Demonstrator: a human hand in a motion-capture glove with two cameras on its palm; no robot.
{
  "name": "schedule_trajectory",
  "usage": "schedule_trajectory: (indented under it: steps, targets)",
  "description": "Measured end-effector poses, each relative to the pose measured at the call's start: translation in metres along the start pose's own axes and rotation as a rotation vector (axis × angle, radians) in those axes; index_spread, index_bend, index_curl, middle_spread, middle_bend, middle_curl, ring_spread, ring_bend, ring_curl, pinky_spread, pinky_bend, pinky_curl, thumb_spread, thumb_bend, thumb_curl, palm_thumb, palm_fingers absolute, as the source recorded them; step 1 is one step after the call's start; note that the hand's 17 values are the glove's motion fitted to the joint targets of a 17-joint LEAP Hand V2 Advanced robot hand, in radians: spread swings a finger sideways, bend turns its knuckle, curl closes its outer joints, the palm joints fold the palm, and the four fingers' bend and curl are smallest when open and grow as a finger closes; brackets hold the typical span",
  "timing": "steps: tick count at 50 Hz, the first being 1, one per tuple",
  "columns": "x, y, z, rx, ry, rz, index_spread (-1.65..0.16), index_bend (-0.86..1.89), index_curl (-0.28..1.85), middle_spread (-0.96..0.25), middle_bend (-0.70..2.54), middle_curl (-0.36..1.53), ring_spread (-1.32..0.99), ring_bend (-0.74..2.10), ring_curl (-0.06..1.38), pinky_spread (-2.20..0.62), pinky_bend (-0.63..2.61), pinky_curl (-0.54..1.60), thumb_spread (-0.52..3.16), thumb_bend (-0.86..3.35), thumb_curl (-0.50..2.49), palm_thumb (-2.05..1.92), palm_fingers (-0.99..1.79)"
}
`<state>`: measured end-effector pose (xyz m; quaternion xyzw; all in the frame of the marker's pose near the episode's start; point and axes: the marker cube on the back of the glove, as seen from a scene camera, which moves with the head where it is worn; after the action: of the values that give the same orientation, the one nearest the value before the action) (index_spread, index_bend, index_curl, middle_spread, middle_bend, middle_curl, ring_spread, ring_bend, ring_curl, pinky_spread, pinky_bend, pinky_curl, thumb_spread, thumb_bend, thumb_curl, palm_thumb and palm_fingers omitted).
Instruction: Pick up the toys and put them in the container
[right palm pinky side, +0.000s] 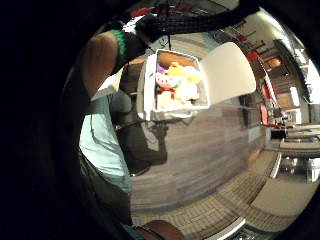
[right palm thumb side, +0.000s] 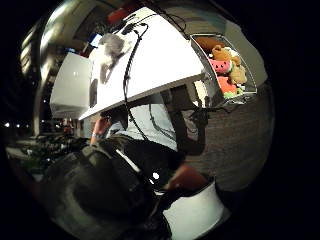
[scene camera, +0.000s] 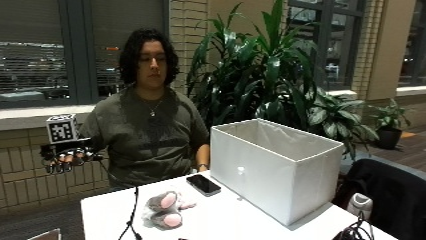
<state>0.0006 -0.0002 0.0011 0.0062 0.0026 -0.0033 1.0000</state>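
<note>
Grey-and-pink plush toy (scene camera: 164, 208) lies on the table (scene camera: 219, 220) beside the white fabric container (scene camera: 279, 167); likely light and soft; grasp its body. Gloved right hand (scene camera: 63, 160): raised, fingers loosely curled, holding nothing

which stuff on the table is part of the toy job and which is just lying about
Part of the job:
- grey and pink plush toy, lying on the table
- white container, standing beside it
- gloved right hand, raised off to the side, away from both

Just lying about:
- black phone
- black cable
- potted plants behind the table
</note>
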Motion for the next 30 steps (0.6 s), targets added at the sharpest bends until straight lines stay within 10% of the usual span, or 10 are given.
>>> schedule_trajectory:
  steps: [30]
  targets:
    - [-0.049,-0.069,-0.011,-0.086,-0.044,-0.185,-0.30,0.16,0.14,-0.07,0.19,0.21,-0.15,0.48,0.17,0.01,0.85,0.30,0.89,-0.09,0.13,-0.12,0.02]
